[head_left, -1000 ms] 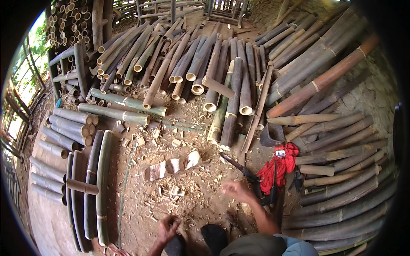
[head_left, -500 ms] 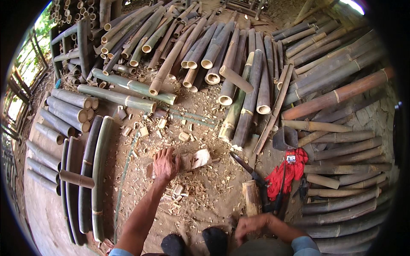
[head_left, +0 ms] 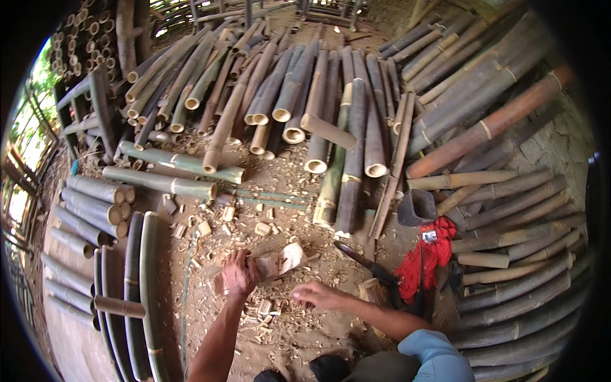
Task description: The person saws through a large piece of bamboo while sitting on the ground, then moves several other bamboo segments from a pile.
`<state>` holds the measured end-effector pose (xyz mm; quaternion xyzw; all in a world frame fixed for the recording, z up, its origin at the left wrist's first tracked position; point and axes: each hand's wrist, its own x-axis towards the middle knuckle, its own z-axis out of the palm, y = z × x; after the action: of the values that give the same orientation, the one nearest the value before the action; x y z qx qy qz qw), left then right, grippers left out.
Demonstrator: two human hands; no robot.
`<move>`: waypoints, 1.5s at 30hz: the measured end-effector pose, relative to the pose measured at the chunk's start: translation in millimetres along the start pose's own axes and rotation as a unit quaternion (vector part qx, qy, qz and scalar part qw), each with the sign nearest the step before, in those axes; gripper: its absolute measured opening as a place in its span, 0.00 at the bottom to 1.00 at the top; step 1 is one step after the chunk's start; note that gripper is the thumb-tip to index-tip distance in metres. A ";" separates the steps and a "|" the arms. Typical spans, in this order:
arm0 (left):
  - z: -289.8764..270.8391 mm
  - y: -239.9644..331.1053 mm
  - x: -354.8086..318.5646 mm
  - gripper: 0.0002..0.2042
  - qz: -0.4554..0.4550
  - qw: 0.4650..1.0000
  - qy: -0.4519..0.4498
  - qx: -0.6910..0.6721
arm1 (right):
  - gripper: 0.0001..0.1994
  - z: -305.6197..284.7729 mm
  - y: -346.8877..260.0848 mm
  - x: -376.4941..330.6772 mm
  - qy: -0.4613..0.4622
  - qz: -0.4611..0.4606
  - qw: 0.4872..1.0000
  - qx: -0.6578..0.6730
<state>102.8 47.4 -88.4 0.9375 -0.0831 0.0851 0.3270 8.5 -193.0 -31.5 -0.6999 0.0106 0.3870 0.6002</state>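
Observation:
Ahead of me on the littered ground lies a rough, pale, flat piece of wood [head_left: 284, 260], its right end lighter. My left hand [head_left: 239, 272] is closed over its left part, hiding the middle. To the right and a little nearer, my right hand [head_left: 312, 295] hangs over the chips with its fingers loosely bent and apart, nothing visible in it. Beyond that hand lies a dark-bladed knife [head_left: 356, 254], running toward a short upright wooden stump [head_left: 371, 291] that my right forearm partly covers.
Red cloth [head_left: 425, 264] lies right of the knife, below a dark open container [head_left: 417, 209]. Bamboo poles [head_left: 350, 172] fan out ahead; more bamboo [head_left: 522, 318] is stacked at the right. Cut bamboo lengths [head_left: 151, 286] lie at the left. Wood chips [head_left: 263, 228] are scattered around.
My right hand has swung from low by my feet up and left, close to the wood. The left hand stays on the wood. The whole view has tilted and shifted slightly.

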 end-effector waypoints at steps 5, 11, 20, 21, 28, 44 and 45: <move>2.2 -3.2 0.0 0.12 0.032 0.999 0.015 -0.003 | 0.30 6.0 19.7 -3.3 -0.094 0.012 0.992 0.086; 2.5 -9.9 -1.3 0.11 0.022 1.000 0.011 -0.005 | 0.17 -60.8 -31.3 -16.1 0.185 -0.127 0.974 0.028; 0.1 -2.6 6.3 0.10 0.009 1.000 -0.028 -0.011 | 0.22 -272.5 -41.5 1.0 0.470 -0.193 0.801 0.317; 0.9 -0.2 7.1 0.10 0.008 0.999 -0.028 -0.013 | 0.25 -286.4 -34.8 4.0 0.457 -0.185 0.805 0.330; -1.8 -2.3 5.2 0.10 0.017 1.000 -0.014 0.000 | 0.54 -282.0 -9.8 35.9 0.394 -0.177 0.757 0.489; 1.5 -4.2 4.2 0.10 0.024 1.000 -0.014 0.001 | 0.29 -342.9 -8.8 50.4 0.423 -0.134 0.786 0.430; 1.6 -4.9 4.3 0.10 0.020 1.000 -0.016 0.002 | 0.30 -347.3 -14.7 53.0 0.432 -0.105 0.781 0.439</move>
<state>108.2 49.7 -91.7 0.9376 -0.1066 0.0769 0.3220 236.3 -459.7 -55.6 -0.4516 0.3637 -0.0684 0.8119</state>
